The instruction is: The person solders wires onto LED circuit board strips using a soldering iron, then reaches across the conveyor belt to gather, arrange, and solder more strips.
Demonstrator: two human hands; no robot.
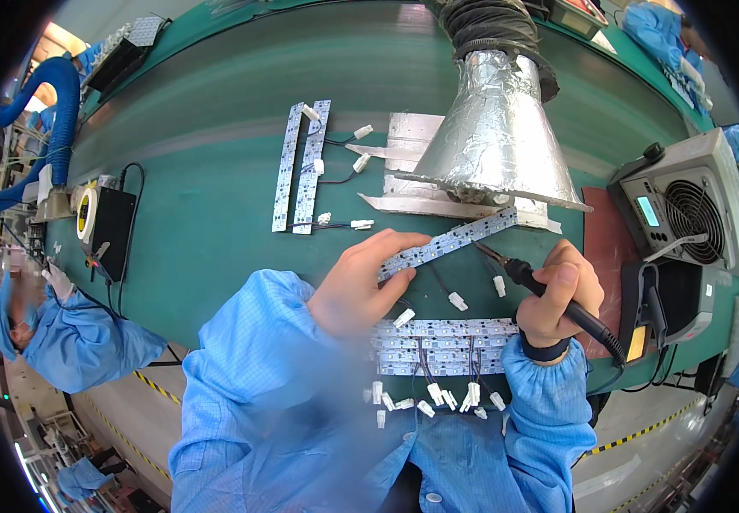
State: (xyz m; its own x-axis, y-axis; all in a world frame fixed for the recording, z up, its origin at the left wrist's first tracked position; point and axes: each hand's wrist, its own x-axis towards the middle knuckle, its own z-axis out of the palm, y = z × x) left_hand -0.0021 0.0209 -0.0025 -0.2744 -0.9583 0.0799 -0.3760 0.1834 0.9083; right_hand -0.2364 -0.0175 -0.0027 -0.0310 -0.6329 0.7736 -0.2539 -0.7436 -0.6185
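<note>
My left hand (365, 278) pinches one end of a white LED circuit strip (463, 241), which slants up to the right above the bench. Black leads with white connectors (458, 301) hang below that strip. In my right hand (564, 295) is a black-handled soldering iron (523, 275), its tip close to the strip's underside; whether it touches I cannot tell. A foil-covered fume hood (502, 128) stands just beyond the strip's far end. Near my body lies a stack of wired LED strips (446, 342), their connectors dangling over the bench edge.
Two more LED strips (303, 171) with leads lie on the green bench mat (207, 205) at the back. To the right are a soldering station with a fan (686, 201) and an iron stand (643, 295). A black box (113, 231) stands left, near a co-worker in blue (87, 342).
</note>
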